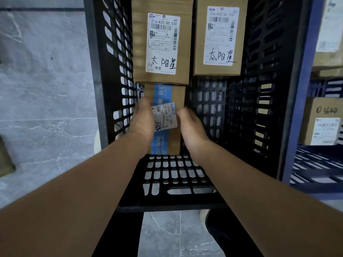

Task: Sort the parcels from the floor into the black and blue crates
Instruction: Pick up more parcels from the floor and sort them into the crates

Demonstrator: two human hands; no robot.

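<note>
Mid-frame, the left grip [143,119] and right grip [191,127] clamp a blue-taped parcel [167,93] inside the black crate [259,108], below two labelled parcels [161,43] already stowed. The blue crate [297,108] at right holds more. How many remain on the floor [46,89] cannot be told.

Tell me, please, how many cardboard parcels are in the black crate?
3. The left labelled box and right labelled box lie side by side at the far end; the blue-taped box is nearer, held between the left hand and right hand. Others may be hidden.
</note>
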